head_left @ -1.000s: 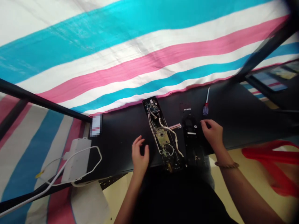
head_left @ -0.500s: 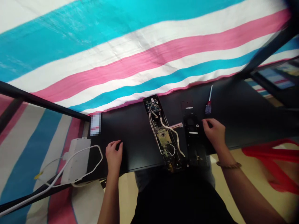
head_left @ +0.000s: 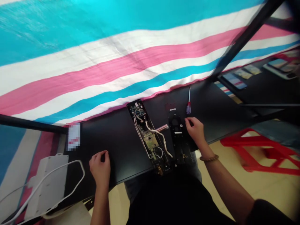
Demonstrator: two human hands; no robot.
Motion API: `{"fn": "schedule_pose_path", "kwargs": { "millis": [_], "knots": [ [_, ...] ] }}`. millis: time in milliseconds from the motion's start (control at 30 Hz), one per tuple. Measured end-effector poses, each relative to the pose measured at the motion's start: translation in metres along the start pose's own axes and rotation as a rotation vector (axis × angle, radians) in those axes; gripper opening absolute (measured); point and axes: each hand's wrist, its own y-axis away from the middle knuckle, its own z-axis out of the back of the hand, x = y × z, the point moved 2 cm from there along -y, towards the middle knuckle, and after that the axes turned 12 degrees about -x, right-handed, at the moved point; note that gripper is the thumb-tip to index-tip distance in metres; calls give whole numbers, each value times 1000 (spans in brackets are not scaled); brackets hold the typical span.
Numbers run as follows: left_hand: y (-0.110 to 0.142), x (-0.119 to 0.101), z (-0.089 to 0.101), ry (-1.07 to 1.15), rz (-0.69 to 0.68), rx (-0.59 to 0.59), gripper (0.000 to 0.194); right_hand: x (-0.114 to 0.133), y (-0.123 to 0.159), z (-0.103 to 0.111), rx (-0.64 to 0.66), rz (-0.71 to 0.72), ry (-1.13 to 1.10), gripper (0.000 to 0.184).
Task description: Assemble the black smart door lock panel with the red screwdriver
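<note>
An opened long black housing, which looks like an electronic door lock, lies at the middle of the black table with circuit boards and loose white wires showing. A shiny lever handle sticks out from its right side. Beside it lies a dark mounting plate with holes and white labels. My right hand rests just right of the plate, thumb and index finger together in a ring, nothing visible in them. Well left of the housing, my left hand rests with curled fingers and holds nothing visible. A screwdriver lies beyond my right hand.
A white power box with a looping white cable stands at the left. A blurred-out card-like item lies behind it. Striped sheeting hangs along the back. A red stool stands at the right, below another table holding a phone.
My view has turned to the right, so the table and things on it appear farther left. Both hands keep about the same places and poses beside the housing and plate.
</note>
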Motion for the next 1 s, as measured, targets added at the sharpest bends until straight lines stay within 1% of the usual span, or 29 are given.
{"fn": "schedule_pose_path", "kwargs": {
  "millis": [100,200,267,300,367,433,500,567,633,700,733,867,933,1000],
  "knots": [
    [0,-2,1,15,3,2,29,3,0,2,40,-40,-18,25],
    [0,-3,2,18,-5,4,29,14,6,6,51,-164,-91,26],
    [1,-4,2,15,2,5,28,27,12,9,78,-237,-166,26],
    [1,-4,2,12,10,6,27,35,16,11,109,-248,-204,25],
    [1,-4,1,5,20,6,27,53,22,13,188,-217,-263,24],
    [1,-4,1,1,18,2,27,70,25,15,289,-156,-306,22],
    [1,-4,0,0,9,-3,27,85,27,15,417,-113,-343,22],
    [0,-5,0,-1,0,-3,27,96,29,12,586,-130,-385,25],
    [0,-5,0,-9,-4,-7,27,104,32,7,776,-182,-441,30],
    [1,-5,0,-12,-8,-11,28,110,37,3,901,-199,-471,32],
    [1,-4,1,-12,-8,-14,28,112,38,1,923,-186,-470,30],
    [2,-5,3,25,7,-7,28,113,43,-3,883,-128,-440,15],
    [0,-8,5,62,44,-15,28,112,44,-3,869,-124,-445,14],
    [0,-15,9,83,103,-61,29,110,45,-3,862,-123,-443,16]
  ]
}}
